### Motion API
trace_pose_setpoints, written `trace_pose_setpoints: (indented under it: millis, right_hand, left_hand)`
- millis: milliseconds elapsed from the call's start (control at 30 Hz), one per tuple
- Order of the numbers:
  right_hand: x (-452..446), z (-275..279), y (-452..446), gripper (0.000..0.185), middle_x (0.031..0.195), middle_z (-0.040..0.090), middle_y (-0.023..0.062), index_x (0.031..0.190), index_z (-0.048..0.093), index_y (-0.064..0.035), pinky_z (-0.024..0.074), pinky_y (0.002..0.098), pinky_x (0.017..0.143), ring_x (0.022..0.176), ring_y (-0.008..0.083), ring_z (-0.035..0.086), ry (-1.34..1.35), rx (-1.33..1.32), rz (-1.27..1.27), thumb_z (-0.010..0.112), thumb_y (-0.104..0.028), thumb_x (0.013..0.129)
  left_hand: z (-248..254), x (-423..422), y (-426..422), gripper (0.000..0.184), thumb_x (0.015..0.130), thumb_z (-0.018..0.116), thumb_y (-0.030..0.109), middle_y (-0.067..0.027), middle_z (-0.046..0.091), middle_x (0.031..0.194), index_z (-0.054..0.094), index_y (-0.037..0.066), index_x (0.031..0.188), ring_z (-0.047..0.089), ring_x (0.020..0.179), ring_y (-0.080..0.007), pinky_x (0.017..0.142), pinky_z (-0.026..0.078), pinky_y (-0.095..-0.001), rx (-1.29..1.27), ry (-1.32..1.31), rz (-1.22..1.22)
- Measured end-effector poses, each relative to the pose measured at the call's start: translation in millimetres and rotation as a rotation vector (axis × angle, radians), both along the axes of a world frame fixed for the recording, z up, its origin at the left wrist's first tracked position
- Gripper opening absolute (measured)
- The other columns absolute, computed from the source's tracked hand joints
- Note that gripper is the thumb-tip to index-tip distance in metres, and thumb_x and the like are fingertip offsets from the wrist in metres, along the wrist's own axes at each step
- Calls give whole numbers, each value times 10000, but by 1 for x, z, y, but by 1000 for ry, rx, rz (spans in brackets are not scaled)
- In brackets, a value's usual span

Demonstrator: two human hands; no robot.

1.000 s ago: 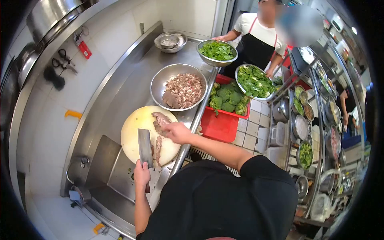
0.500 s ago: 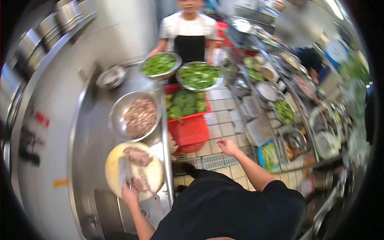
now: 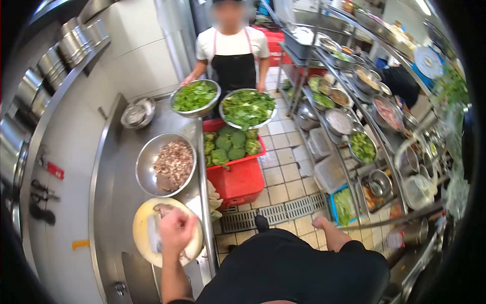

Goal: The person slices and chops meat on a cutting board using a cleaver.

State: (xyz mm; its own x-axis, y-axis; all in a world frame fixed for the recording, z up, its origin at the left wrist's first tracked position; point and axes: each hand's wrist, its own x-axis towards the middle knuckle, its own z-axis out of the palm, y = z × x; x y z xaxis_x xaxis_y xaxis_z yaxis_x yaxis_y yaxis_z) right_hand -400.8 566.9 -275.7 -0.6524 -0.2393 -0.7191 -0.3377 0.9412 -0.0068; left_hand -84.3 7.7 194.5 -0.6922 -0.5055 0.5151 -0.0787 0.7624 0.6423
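Observation:
My left hand [image 3: 177,230] is raised over the round cutting board [image 3: 142,240], its fingers curled and blurred. What it may hold is hidden. Beside it, on the left, shows the blurred blade of a cleaver [image 3: 154,234]; its handle is out of sight. A piece of meat [image 3: 163,208] lies at the board's far side, partly covered by the hand. My right hand [image 3: 319,222] hangs away from the counter over the tiled floor, its fingers too smeared to read. Just beyond the board stands a steel bowl [image 3: 146,164] of chopped meat [image 3: 174,163].
Across from me a person [image 3: 233,55] in a black apron holds two bowls of greens [image 3: 195,96] [image 3: 248,109]. Broccoli [image 3: 230,144] fills a red crate [image 3: 235,182] beside the counter [image 3: 114,167]. A rack [image 3: 331,137] with food bowls stands on the right.
The view has swung right. My right hand has left the meat and moved out over the floor. My left hand has risen over the board, from low on the cleaver to beside its blade.

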Motion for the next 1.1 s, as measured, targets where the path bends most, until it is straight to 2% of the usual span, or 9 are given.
trace_pose_setpoints:
  millis: [33,133,200,367,433,633,833,1000,1100]
  right_hand:
    - [-13,-22,7,364,968,759,221,893,778,-26,574,461,722,805,317,744,-89,94,199,545,-303,864]
    - [-35,14,-16,392,1198,724,242,1028,776,2,543,449,984,1097,390,703,-211,42,-198,571,-262,824]
    - [-64,31,-38,356,1141,742,227,1001,779,-1,555,434,960,1080,370,715,-208,69,114,564,-226,828]
    - [-111,36,-75,298,1077,755,204,1017,794,-81,568,425,938,1063,354,722,-60,-401,-302,593,-253,878]
    - [-119,36,-84,298,1087,757,194,1022,799,-94,567,416,945,1072,346,720,4,-442,-314,601,-267,881]
    - [-129,-5,-60,253,1077,767,170,984,813,-129,580,433,915,1029,362,728,-73,-362,-429,663,-273,841]
    - [-141,-41,-18,280,922,773,163,892,786,-47,584,444,712,787,310,742,-242,-118,371,571,-218,841]
    - [-155,-100,-12,320,830,757,168,886,760,-3,571,438,666,712,273,732,-214,-192,427,567,-257,877]
    - [-157,-57,-39,311,846,757,198,885,771,0,572,424,736,770,298,739,-110,-373,-125,602,-261,860]
  left_hand:
    - [37,-22,20,319,771,898,136,-70,564,604,591,81,705,564,530,-231,498,433,-354,-12,57,-163]
    - [150,-72,71,447,720,937,109,-12,585,682,491,106,704,538,495,-213,458,397,-332,-297,121,-586]
    - [178,-100,93,456,696,937,73,-19,567,678,485,99,638,533,494,-194,446,404,-327,-308,403,-753]
    - [229,-139,90,306,872,734,47,-50,649,814,548,161,1086,637,651,-249,579,553,-341,-615,255,-1033]
    - [199,-158,116,565,656,918,18,4,510,643,362,114,634,501,528,-167,456,417,-303,-487,441,-677]
    - [185,-221,104,417,739,897,81,24,514,729,493,147,818,485,548,-141,469,360,-277,-506,101,-773]
    - [224,-246,117,114,920,585,180,-49,610,861,605,83,978,607,674,-210,587,495,-305,-644,106,-994]
    - [164,-264,122,336,807,797,129,26,436,689,467,179,769,488,585,-121,511,380,-261,-760,-99,-700]
    - [80,-271,113,258,883,754,231,-35,545,726,537,119,802,632,656,-243,556,503,-381,-410,-356,-675]
